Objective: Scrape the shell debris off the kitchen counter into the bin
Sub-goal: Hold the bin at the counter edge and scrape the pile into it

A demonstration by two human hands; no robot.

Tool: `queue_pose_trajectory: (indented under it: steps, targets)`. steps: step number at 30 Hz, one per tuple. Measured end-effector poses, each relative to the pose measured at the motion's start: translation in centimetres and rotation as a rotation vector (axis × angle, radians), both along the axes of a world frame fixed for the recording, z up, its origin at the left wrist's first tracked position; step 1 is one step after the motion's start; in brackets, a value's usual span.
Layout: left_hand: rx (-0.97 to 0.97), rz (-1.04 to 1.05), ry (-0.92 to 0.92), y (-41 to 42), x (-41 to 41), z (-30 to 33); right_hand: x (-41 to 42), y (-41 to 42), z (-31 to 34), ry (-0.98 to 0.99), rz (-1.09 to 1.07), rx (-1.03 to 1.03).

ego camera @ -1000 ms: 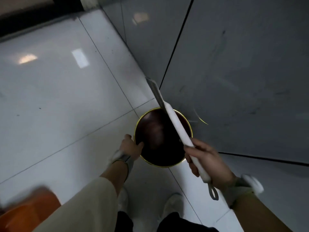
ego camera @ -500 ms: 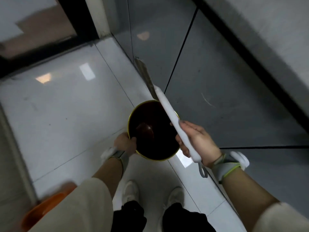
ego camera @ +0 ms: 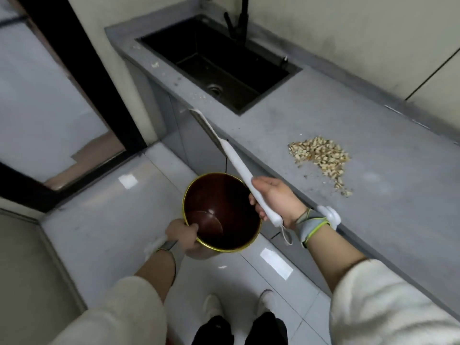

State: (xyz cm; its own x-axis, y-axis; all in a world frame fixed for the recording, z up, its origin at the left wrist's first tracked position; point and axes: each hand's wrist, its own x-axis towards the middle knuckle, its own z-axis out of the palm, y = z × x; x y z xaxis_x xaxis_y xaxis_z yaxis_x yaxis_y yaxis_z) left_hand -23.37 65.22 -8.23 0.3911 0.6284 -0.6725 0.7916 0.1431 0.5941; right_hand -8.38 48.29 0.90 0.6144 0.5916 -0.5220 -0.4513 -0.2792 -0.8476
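A dark red bin (ego camera: pixel 221 212) with a gold rim, white scraper (ego camera: pixel 239 165), tan shell debris (ego camera: pixel 321 155), grey counter (ego camera: pixel 373 135).

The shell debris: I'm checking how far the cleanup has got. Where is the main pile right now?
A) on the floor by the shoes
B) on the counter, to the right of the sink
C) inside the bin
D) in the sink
B: the shell debris lies heaped on the grey counter, right of the sink, while the bin, gripped at its rim by the left hand, is off the counter's edge.
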Motion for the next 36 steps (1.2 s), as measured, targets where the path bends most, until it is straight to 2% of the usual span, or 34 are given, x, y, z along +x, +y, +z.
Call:
queue_pose_trajectory:
  steps: [3,7,11,18,21,23,27,31,36]
  targets:
    - [-0.104,-0.036,-0.027,-2.9,1.7,1.0,-0.4,-4.7,0.3,-0.010,-0.059,-0.020]
    - [-0.139,-0.065,-0.014,-5.9,3.1,0.6,0.2,-9.7,0.4,-0.025,-0.143,0.002]
    - [-0.181,-0.114,-0.023,-10.2,5.3,0.3,3.0,-15.5,1.8,-0.113,-0.316,-0.065]
    - [-0.159,-0.141,-0.011,-16.0,6.5,-0.5,8.4,-23.3,-1.2,-0.250,-0.652,-0.371]
    - [-0.177,-0.144,-0.012,-17.2,7.0,-1.1,9.8,-25.2,-3.2,-0.273,-0.693,-0.566]
    - [-0.178,-0.146,-0.010,-17.4,7.6,-1.2,10.7,-26.0,-4.9,-0.295,-0.649,-0.688]
    - [-0.174,-0.158,0.009,-16.9,8.2,-1.2,11.2,-25.8,-8.7,-0.284,-0.606,-0.753]
    - [-0.181,-0.170,0.011,-16.0,8.5,-1.2,7.9,-23.1,-5.7,-0.293,-0.626,-0.806]
    - [-0.253,-0.214,0.002,-15.1,8.6,-0.9,3.8,-20.6,-4.8,-0.266,-0.659,-0.773]
